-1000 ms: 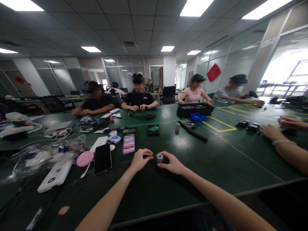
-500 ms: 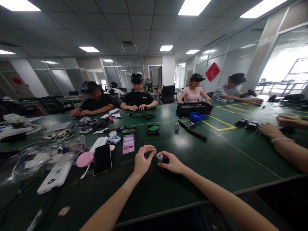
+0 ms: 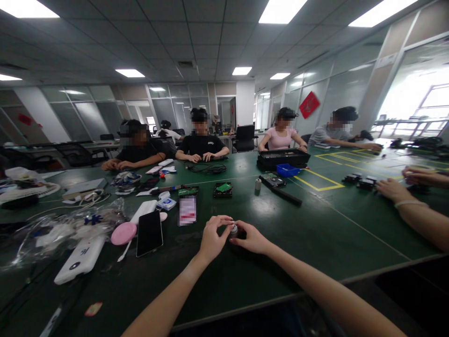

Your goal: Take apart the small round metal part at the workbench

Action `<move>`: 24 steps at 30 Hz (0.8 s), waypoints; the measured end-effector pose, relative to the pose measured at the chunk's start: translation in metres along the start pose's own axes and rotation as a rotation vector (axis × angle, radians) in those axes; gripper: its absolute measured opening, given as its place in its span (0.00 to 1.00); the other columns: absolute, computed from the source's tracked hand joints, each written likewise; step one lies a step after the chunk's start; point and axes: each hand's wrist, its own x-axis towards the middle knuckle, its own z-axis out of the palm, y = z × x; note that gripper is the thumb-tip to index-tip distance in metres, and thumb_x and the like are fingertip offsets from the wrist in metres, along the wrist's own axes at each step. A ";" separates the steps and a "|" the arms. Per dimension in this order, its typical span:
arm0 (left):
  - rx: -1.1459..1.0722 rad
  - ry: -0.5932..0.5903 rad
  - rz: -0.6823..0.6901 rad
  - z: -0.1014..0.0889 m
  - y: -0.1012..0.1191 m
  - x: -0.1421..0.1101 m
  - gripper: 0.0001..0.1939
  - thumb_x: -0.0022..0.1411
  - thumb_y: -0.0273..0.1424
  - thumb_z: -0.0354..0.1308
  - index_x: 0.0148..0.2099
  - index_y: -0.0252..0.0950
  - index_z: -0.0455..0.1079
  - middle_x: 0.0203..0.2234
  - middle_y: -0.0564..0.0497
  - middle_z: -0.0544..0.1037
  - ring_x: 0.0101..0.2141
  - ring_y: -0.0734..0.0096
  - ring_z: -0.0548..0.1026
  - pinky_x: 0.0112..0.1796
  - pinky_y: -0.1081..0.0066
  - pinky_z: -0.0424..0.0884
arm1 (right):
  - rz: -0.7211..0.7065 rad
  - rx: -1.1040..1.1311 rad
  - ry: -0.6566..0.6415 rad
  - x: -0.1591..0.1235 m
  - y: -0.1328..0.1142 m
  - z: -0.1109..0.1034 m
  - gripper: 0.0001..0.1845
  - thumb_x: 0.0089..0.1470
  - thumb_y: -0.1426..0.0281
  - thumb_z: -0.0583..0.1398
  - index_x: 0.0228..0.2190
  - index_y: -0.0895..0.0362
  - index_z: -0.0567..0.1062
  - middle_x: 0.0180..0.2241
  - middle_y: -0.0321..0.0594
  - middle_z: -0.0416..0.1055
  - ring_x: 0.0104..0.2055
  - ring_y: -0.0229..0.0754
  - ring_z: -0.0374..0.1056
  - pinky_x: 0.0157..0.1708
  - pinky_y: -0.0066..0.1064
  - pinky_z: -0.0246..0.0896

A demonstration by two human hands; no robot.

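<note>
My right hand (image 3: 253, 238) pinches one small metal cylinder (image 3: 234, 230) between thumb and fingers, close in front of me at the green table (image 3: 298, 243); my left hand (image 3: 212, 238) bends its fingertips to the cylinder's top, and I can't tell whether they grip. Left of them lie two phones (image 3: 149, 234) and one pink disc (image 3: 123, 233). Farther out are one similar cylinder (image 3: 258, 184), one blue tray (image 3: 287, 170) and four seated people (image 3: 201, 145).
</note>
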 end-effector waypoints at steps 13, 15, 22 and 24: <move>0.129 0.199 0.005 -0.011 0.001 -0.001 0.16 0.59 0.22 0.44 0.23 0.39 0.65 0.38 0.52 0.78 0.43 0.62 0.70 0.45 0.61 0.67 | -0.051 0.107 0.271 0.002 -0.011 -0.010 0.18 0.52 0.70 0.59 0.47 0.54 0.72 0.41 0.41 0.74 0.47 0.45 0.69 0.52 0.44 0.59; 0.145 0.191 -0.008 -0.012 -0.001 -0.002 0.15 0.56 0.21 0.44 0.20 0.39 0.61 0.33 0.52 0.79 0.40 0.61 0.70 0.42 0.62 0.67 | -0.088 0.068 0.281 0.003 -0.012 -0.009 0.17 0.52 0.67 0.61 0.45 0.55 0.73 0.40 0.41 0.75 0.46 0.46 0.70 0.52 0.43 0.59; 0.233 0.088 0.018 -0.007 -0.003 -0.004 0.14 0.55 0.22 0.47 0.20 0.39 0.65 0.29 0.52 0.78 0.37 0.61 0.70 0.39 0.61 0.65 | -0.128 0.031 0.292 0.008 -0.009 -0.001 0.14 0.51 0.67 0.63 0.41 0.55 0.75 0.36 0.41 0.77 0.43 0.46 0.72 0.49 0.42 0.62; 0.275 0.051 0.022 -0.007 -0.003 -0.005 0.14 0.56 0.23 0.48 0.21 0.39 0.67 0.29 0.52 0.79 0.37 0.60 0.70 0.39 0.60 0.65 | -0.125 0.054 0.296 0.009 -0.009 -0.002 0.13 0.51 0.67 0.63 0.40 0.55 0.75 0.36 0.41 0.77 0.42 0.45 0.73 0.48 0.41 0.64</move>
